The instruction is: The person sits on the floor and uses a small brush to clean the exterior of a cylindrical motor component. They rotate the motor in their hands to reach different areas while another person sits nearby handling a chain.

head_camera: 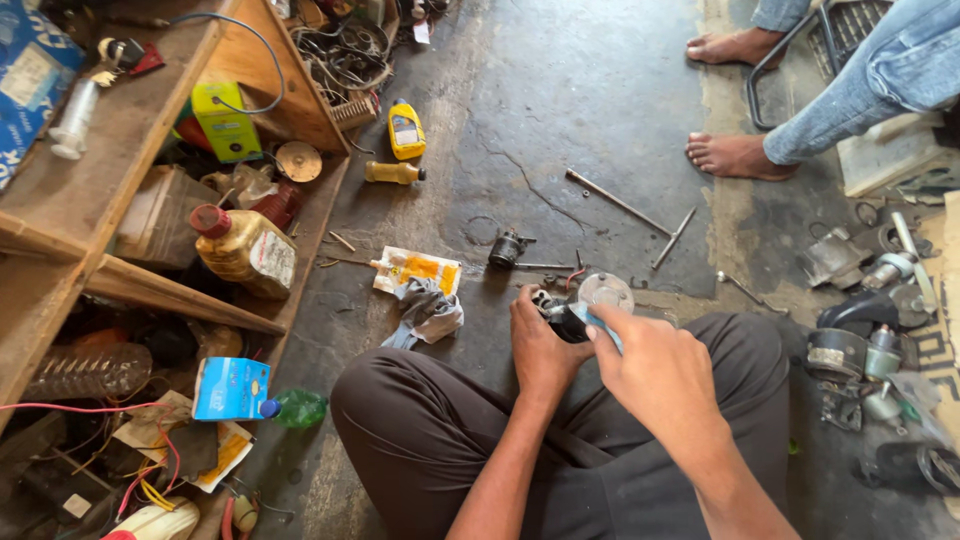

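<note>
- Left hand (540, 345) wrapped around small black metal motor part (566, 322), grip clamped on it, above lap.
- Right hand (655, 370) pinching round clear plastic disc (605, 293) against the part.
- Grey crumpled rag (428, 310) on concrete floor (560, 120) nearby.

Black part (566, 322) half-hidden by hands (600, 350).

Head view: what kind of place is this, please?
Probably a small repair workshop. Metal parts and rods lie on the stained floor, oil bottles fill wooden shelves, and both hands hold a small dark part.
</note>
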